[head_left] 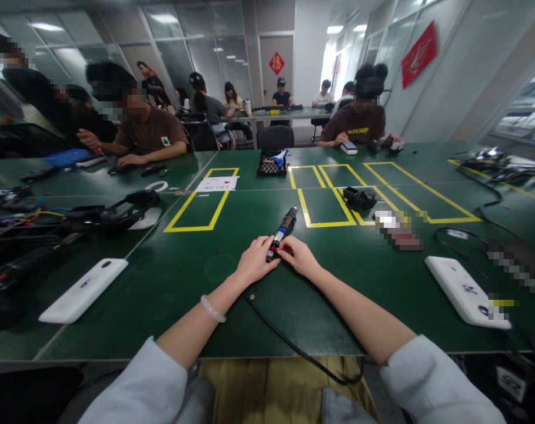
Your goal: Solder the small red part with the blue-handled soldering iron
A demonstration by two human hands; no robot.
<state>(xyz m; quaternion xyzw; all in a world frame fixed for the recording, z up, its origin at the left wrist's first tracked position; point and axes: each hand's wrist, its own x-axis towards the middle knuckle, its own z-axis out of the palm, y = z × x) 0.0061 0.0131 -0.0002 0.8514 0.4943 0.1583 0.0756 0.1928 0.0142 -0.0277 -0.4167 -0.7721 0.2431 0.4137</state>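
A slim black cylindrical device (287, 222) with blue and silver bands lies slanted on the green table, its far tip pointing away from me. My left hand (255, 260) closes round its near end from the left. From the right, the bent fingers of my right hand (300, 257) pinch at a small red part on that same end. What the fingertips press on is partly hidden. Just below my hands, a black cable (289, 341) with a small end fitting runs down over the table edge.
White phone-shaped power packs lie at left (84, 290) and right (465, 291). Ahead are yellow tape outlines (188, 228), a black tray of small parts (271, 164) and a black clamp-like part (359, 199). Cables and equipment crowd both sides. Other people sit across the table.
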